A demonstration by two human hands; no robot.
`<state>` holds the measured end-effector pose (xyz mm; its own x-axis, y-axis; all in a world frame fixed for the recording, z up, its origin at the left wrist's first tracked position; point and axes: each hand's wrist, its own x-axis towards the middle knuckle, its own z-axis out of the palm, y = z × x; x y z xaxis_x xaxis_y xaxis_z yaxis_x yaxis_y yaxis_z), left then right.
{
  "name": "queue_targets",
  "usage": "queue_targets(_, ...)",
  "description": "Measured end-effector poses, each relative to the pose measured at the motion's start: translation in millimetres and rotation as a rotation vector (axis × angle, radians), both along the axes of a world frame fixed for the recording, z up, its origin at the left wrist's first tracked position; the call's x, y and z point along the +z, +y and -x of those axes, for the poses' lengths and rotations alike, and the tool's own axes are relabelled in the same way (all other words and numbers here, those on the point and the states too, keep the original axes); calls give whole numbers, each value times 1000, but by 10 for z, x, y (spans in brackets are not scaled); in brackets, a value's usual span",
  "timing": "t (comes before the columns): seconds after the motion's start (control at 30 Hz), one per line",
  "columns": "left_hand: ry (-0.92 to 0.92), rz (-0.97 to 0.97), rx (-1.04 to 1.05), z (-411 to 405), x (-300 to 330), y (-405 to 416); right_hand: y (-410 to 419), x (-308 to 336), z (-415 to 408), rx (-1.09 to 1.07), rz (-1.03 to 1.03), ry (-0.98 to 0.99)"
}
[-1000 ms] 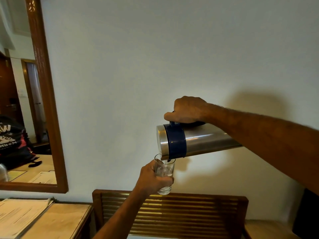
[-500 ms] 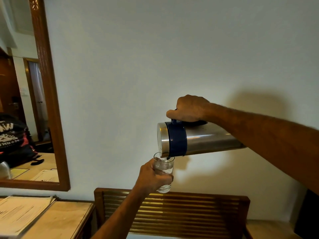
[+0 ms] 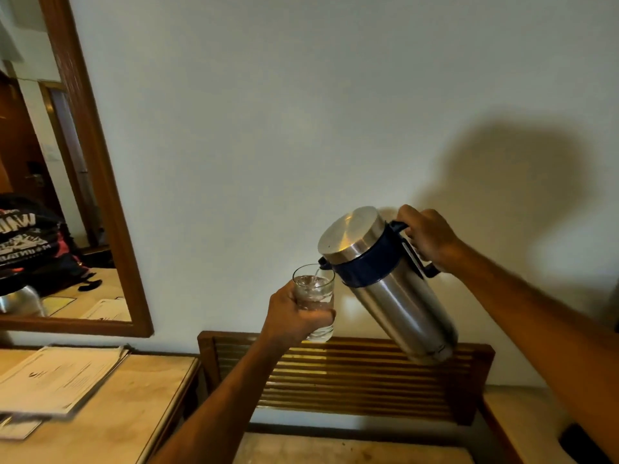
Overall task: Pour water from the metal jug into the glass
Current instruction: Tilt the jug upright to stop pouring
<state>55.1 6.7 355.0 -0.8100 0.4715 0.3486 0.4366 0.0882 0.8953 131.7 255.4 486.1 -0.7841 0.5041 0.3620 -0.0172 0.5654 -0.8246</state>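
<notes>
My right hand (image 3: 427,237) grips the dark blue handle of the metal jug (image 3: 398,296), a steel cylinder with a blue collar and a steel lid. The jug is tilted to the left, its spout over the rim of the glass (image 3: 315,291). A thin stream of water runs from the spout into the glass. My left hand (image 3: 294,316) is wrapped around the lower part of the clear glass and holds it in the air in front of the wall. The glass holds water nearly to its rim.
A slatted wooden chair back (image 3: 351,373) stands below my hands against the wall. At lower left is a wooden table (image 3: 127,413) with a stack of papers (image 3: 57,380). A wood-framed mirror (image 3: 100,182) hangs on the left.
The jug has swung from lying horizontal to a steep diagonal, its base now lower. The glass has filled further. The view has shifted, so both hands sit lower and further right.
</notes>
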Motion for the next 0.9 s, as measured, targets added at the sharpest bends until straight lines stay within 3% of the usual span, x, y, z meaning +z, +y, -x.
queue_targets(0.17, -100, 5, 8, -13, -341, 125, 96, -934, -21, 66, 306, 14)
queue_targets(0.3, -149, 28, 29, 43, -891, 158, 109, -1815, 1, 68, 287, 114)
queue_targets(0.47, -210, 138, 74, 114, -1935, 96, 167, -3095, 33, 37, 487, 116)
queue_targets(0.5, -259, 183, 89, 101, -2443, 78, 155, -3659, 38, 40, 535, 90)
queue_targets(0.67, -440, 296, 186, 49, -3875, -190, 132, -4887, -216, -158, 780, 49)
queue_targets(0.9, -662, 386, 278, -181, -5359, -365, -35, -6018, -343, -249, 1066, 95)
